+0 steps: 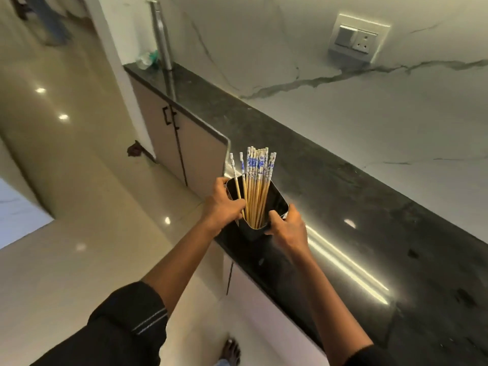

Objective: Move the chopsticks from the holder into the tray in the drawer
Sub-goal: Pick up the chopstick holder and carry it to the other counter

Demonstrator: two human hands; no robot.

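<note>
A black, shiny rectangular holder (277,200) stands at the front edge of the dark counter (356,207). Several wooden chopsticks (256,186) with blue-and-white patterned tops stand upright in it, bunched at its near-left side. My left hand (223,207) grips the holder's left rim, fingers curled over the edge beside the chopsticks. My right hand (287,228) grips its near-right corner. No drawer or tray is in view.
Below the counter are pale cabinet doors (184,143) with black handles. A metal bottle (163,48) and a crumpled wrapper (148,59) stand at the counter's far end. A switch and socket plate (355,39) is on the marble wall. A bare foot (232,351) stands on the glossy floor.
</note>
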